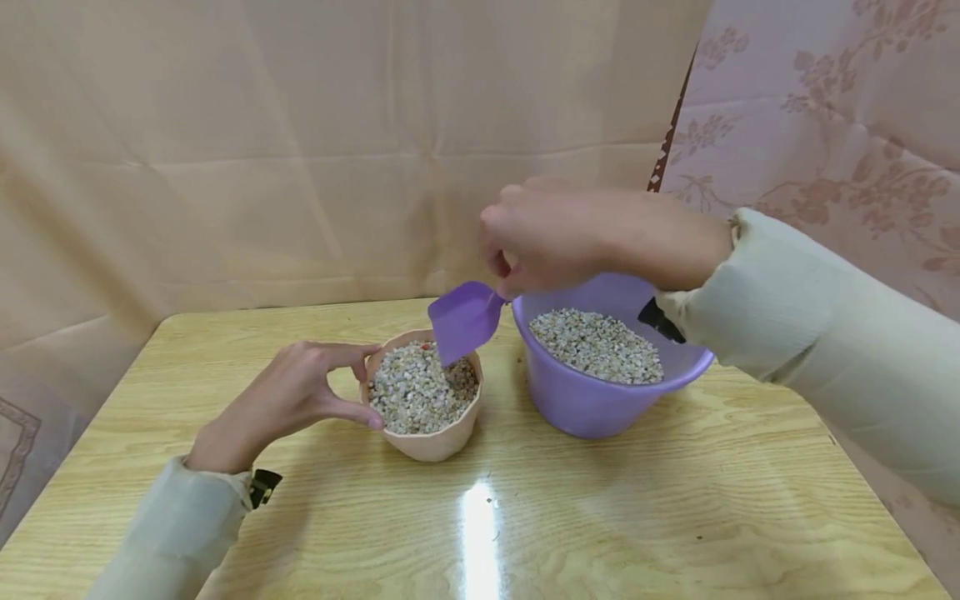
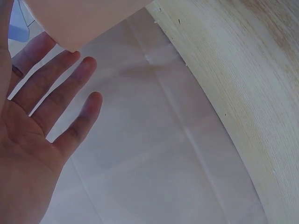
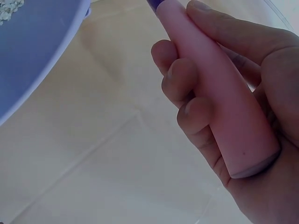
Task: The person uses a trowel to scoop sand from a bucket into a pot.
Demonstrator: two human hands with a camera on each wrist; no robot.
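Observation:
A beige pot (image 1: 427, 442) full of pale gravel (image 1: 420, 392) stands on the wooden table (image 1: 600, 517). My left hand (image 1: 362, 385) grips its left side, thumb and forefinger on the rim. In the left wrist view the other fingers (image 2: 56, 93) stretch straight below the pot (image 2: 84, 18). My right hand (image 1: 536, 242) holds a purple scoop (image 1: 465, 321) by its pink handle (image 3: 219, 102), fingers (image 3: 182, 79) curled round it. The scoop's blade tilts down into the pot's gravel. To the right of the pot stands a purple bucket (image 1: 592, 408) holding more gravel (image 1: 596, 343).
Beige cloth (image 1: 300, 150) hangs behind the table, and a pink flowered cloth (image 1: 840, 108) hangs at the right. The table's front and left parts are bare wood. The bucket's rim (image 3: 32, 51) shows at the upper left of the right wrist view.

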